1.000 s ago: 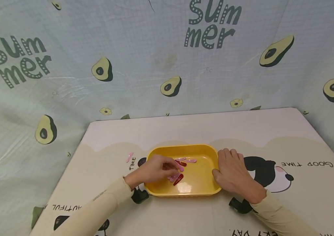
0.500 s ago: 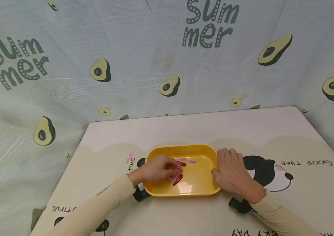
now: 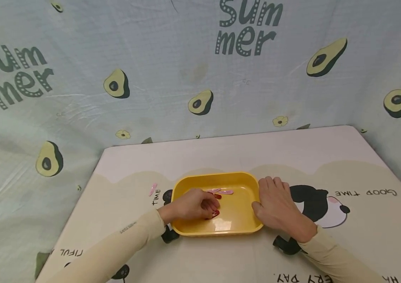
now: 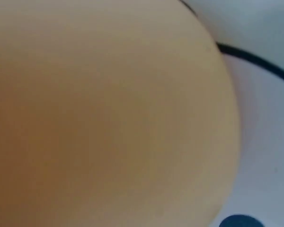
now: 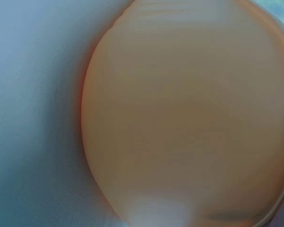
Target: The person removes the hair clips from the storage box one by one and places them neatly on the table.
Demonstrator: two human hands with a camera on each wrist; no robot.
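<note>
A yellow tray (image 3: 237,212) lies on the table with several snap hair clips in it. My left hand (image 3: 191,204) reaches in over its left side, fingers and thumb curled down around the clips there. A red hair clip (image 3: 216,213) shows at the thumb tip, partly covered by it. Just beyond the fingers lie another red clip (image 3: 217,195) and pink hair clips (image 3: 226,192); the pink ones seen earlier under this hand are hidden. My right hand (image 3: 276,204) grips the tray's right rim, thumb on the near inner side. Blurred skin fills most of both wrist views.
One pink hair clip (image 3: 153,189) lies on the table left of the tray. The table cover (image 3: 221,259) has printed cartoon figures and lettering. A hanging cloth (image 3: 165,78) with avocado prints stands behind the table and along its sides.
My left hand has shifted slightly right and lower, its thumb now over the nearer red clip and its fingers covering the pink clips there. My right hand keeps its grip on the tray.
</note>
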